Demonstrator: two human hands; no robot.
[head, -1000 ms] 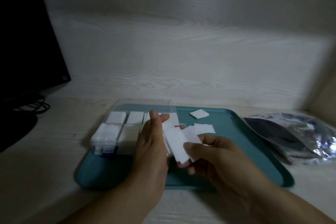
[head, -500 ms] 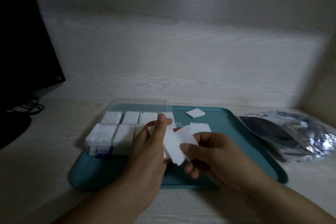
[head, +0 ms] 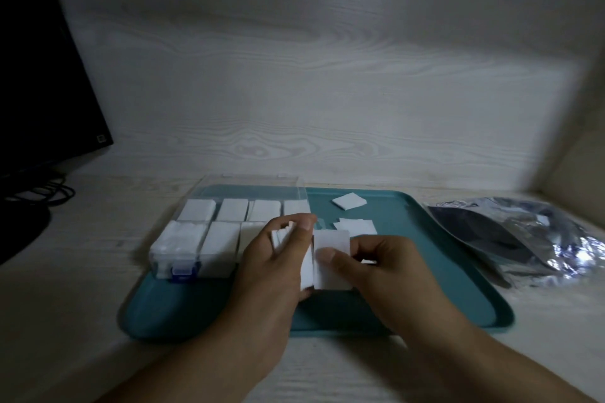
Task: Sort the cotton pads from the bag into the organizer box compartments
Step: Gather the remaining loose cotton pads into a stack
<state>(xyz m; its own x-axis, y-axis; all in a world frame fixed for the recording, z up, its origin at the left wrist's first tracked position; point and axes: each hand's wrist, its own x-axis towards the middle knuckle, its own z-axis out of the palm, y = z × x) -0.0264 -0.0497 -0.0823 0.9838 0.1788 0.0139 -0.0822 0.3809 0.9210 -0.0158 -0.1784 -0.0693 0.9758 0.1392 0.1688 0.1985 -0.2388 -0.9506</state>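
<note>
Pad [head: 330,258] | pinched by right hand [head: 383,268] | stack [head: 283,235] gripped in left hand [head: 275,265] fingers

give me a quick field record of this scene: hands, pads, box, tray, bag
left hand: grips a small stack of cotton pads
right hand: thumb pinches a single pad held upright
organizer box: clear, lid open, on the left of the tray, visible compartments hold white pads
loose pads: a few lie on the tray right of the box
tray: teal, on a pale wood surface
bag: silvery, off the tray to its right
monitor: dark, far left
</note>
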